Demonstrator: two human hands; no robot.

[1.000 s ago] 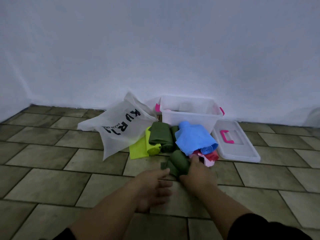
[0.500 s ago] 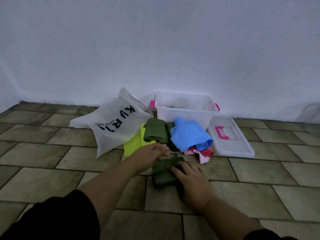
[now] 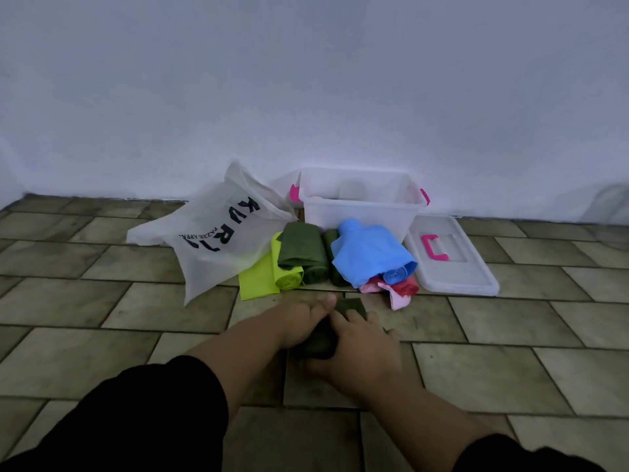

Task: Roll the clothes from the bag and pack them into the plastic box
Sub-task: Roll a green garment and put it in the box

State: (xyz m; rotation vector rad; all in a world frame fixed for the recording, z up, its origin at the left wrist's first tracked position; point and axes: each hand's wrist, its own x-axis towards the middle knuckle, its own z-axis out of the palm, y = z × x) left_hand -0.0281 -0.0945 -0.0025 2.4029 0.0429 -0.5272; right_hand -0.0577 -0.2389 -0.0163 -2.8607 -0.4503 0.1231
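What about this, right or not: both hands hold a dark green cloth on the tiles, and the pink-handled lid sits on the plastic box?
No: the head view shows the lid on the floor beside the open plastic box. The rest holds.

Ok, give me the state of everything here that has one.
plastic box: open.
lid: flat on floor beside box.
bag: slumped on floor.
dark green cloth: partly rolled, gripped by left hand and right hand.
blue cloth: loosely rolled.
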